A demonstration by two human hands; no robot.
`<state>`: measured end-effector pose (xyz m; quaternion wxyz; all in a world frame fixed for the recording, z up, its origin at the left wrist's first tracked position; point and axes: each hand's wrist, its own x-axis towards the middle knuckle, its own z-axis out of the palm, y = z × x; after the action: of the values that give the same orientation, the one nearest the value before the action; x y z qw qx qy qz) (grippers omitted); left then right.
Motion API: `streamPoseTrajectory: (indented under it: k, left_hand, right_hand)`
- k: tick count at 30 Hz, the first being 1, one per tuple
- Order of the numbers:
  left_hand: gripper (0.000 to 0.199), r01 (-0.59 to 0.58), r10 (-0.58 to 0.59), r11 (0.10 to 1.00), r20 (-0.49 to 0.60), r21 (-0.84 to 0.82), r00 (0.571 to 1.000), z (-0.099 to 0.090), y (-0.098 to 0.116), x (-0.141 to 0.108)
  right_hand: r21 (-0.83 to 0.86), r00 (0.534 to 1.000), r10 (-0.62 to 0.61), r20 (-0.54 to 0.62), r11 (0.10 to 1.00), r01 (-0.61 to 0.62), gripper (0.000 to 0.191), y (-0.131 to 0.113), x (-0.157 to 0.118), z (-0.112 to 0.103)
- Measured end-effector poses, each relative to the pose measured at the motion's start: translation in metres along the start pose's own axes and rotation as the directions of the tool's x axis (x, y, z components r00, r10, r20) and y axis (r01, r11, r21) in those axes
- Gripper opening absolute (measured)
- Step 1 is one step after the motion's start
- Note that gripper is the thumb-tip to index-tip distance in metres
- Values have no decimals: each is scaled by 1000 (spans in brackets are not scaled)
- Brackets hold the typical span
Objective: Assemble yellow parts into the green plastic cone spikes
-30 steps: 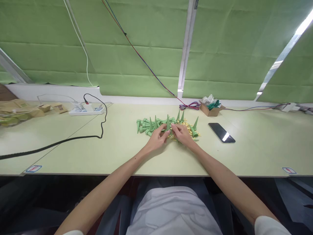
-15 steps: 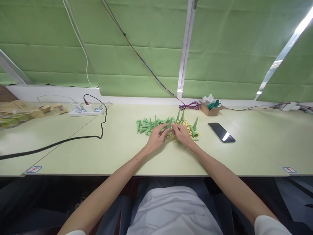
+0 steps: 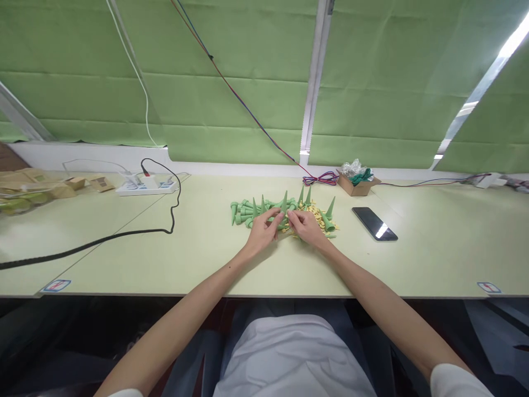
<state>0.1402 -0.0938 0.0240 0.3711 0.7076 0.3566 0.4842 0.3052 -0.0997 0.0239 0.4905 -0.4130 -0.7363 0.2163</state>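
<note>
My left hand (image 3: pixel 262 229) is closed, with thumb and fingers around the lower part of a green cone-shaped spike (image 3: pixel 284 202). The spike stands with its tip up, leaning slightly. Close beside it, my right hand (image 3: pixel 305 224) is pinched at the base of the same spike. Whatever lies between its fingertips is too small or hidden to make out. Several more green spikes (image 3: pixel 246 212) lie in a heap behind and left of my hands, a few pointing upward. Small yellow pieces (image 3: pixel 317 216) are scattered behind and right of my right hand, with a green spike (image 3: pixel 328 221) lying among them.
A black phone (image 3: pixel 374 224) lies to the right. Behind it stands a small cardboard box (image 3: pixel 359 187) with clear and green plastic, beside coiled wires (image 3: pixel 320 178). A power strip (image 3: pixel 147 186) with a black cable (image 3: pixel 119 236) is at the left, beyond it brown packages (image 3: pixel 49 186).
The spike in my left hand has moved slightly left and stands more upright. My right hand's fingertips have shifted a little to the left along with it.
</note>
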Motion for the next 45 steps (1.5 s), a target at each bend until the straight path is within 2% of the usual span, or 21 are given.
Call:
streamPoseTrajectory:
  k: [12,23,34,39,45]
  left_hand:
    - [39,36,-26,993,95,-113,995,-4,12,-1]
    - [37,187,-153,945,140,-267,978,-4,13,0]
    - [35,347,-300,873,184,-343,936,-5,4,2]
    - [33,347,-298,869,187,-352,936,-4,4,2]
    - [36,289,-256,917,151,-275,955,-3,8,-1]
  right_hand:
    - [-81,999,-45,-6,996,45,49,1,-3,1]
    - [-164,997,-81,13,983,82,46,5,-5,3]
    - [-179,981,-181,65,965,190,36,5,-6,2]
    - [-194,987,-148,66,968,158,38,5,-5,4]
    - [-164,995,-94,22,982,96,41,2,-4,8]
